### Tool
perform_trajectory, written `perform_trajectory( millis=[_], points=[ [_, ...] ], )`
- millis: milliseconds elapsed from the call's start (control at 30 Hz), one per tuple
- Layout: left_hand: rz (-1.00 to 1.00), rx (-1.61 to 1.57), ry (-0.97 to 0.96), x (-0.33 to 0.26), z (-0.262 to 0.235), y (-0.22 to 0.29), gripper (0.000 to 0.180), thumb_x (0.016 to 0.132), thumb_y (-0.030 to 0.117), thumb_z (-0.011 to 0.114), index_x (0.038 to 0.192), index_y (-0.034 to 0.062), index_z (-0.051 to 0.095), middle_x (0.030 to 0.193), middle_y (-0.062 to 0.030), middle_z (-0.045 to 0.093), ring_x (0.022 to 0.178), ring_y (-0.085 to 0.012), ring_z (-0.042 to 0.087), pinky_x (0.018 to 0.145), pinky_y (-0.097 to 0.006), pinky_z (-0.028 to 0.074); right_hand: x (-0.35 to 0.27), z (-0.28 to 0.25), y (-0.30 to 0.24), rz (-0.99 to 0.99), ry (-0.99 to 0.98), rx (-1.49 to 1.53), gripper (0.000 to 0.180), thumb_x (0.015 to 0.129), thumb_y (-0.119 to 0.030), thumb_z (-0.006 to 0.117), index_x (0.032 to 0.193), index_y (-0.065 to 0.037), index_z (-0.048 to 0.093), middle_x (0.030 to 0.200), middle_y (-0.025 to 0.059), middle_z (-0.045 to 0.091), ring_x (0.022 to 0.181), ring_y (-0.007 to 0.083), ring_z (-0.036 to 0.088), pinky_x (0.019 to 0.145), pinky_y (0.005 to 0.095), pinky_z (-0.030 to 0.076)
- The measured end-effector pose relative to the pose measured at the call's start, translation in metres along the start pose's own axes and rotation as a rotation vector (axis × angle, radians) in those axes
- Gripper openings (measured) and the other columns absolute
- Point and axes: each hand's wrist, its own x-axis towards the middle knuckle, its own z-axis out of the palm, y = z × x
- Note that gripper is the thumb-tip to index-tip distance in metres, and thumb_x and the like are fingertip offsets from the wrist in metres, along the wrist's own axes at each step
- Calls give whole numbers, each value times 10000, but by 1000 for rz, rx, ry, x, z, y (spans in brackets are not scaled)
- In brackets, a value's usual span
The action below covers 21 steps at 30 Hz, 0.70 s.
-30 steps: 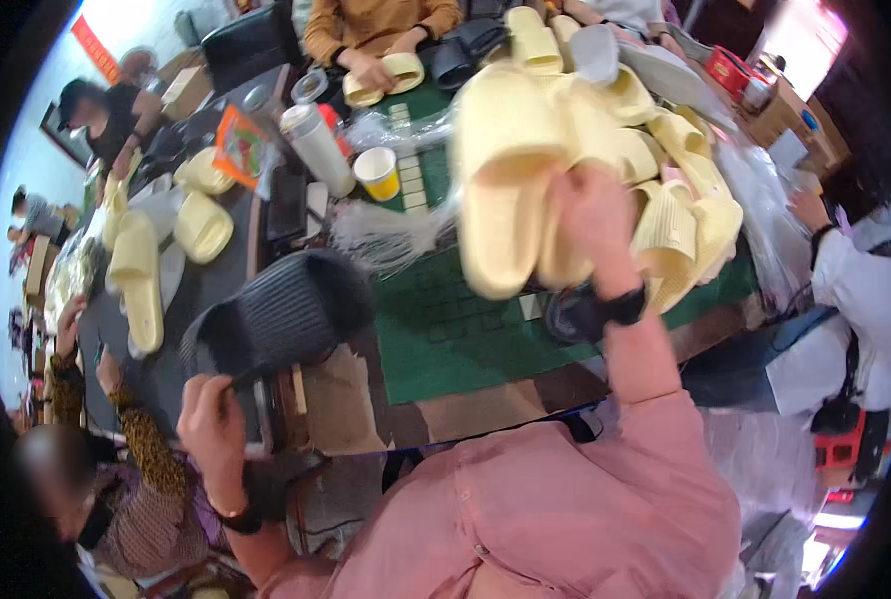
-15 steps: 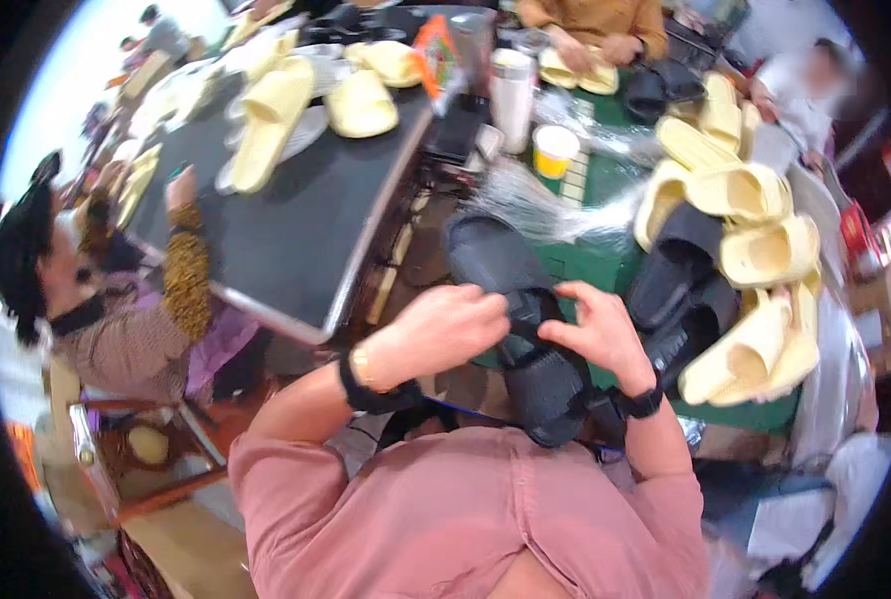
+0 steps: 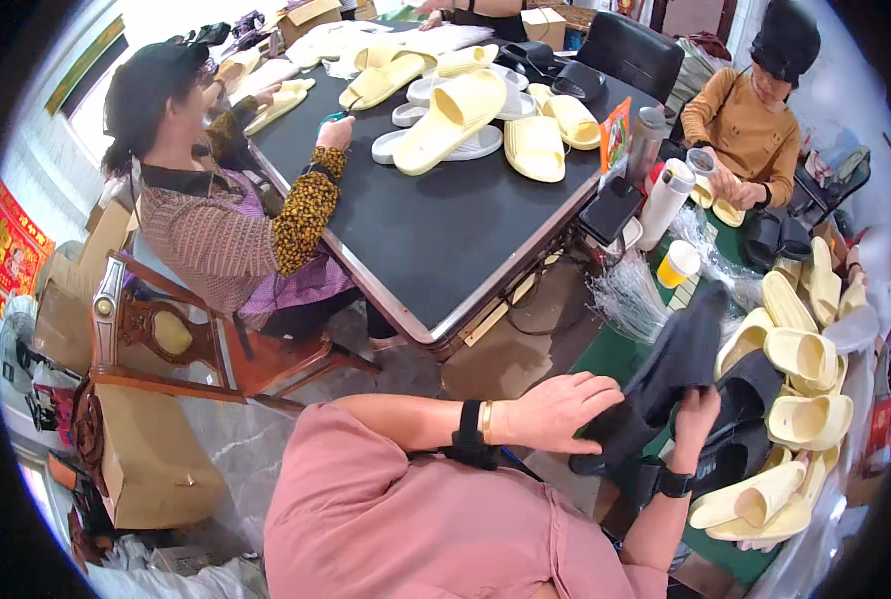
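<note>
Both my hands hold a black slide slipper (image 3: 677,344) raised over the right side, tilted with its far end up. The fingers of my left hand (image 3: 555,411) lie over its near left part, with the thumb beneath. My right hand (image 3: 696,424) is wrapped round its right side, and some of those fingers are hidden. Just beyond my right hand, another black slipper (image 3: 750,384) lies among several pale yellow slippers (image 3: 810,417) on the green tabletop (image 3: 605,349).
A dark table (image 3: 445,240) to the left bears yellow and grey slippers. On its left, one person (image 3: 216,220) sits near a wooden chair (image 3: 171,334); another person (image 3: 765,130) handles slippers at the far right. A white bottle (image 3: 668,205) and a yellow-white cup (image 3: 678,264) stand beyond my slipper.
My view has swung left, showing more of the dark table and the seated person. The black slipper has been turned and tilted up; my right hand has shifted round to its right side.
</note>
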Motion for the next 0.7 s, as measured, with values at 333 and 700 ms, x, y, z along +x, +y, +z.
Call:
perform_trajectory(
  millis=[333,700],
  points=[
    [-487,-204,-210,-19,35,3,447,764,363,708,886,-49,584,892,-229,606,884,-395,601,783,-460,497,-2,17,9,125,273,558,344,927,-41,518,1238,102,552,1182,139,636,1016,218,576,893,307,446],
    [-762,-419,324,-5,-53,-33,140,837,60,597,950,-22,586,749,-24,541,741,-61,495,628,-261,438,4,-58,32,182,526,625,302,927,-94,555,1106,150,565,1015,131,646,881,181,565,812,327,475]
  ],
)
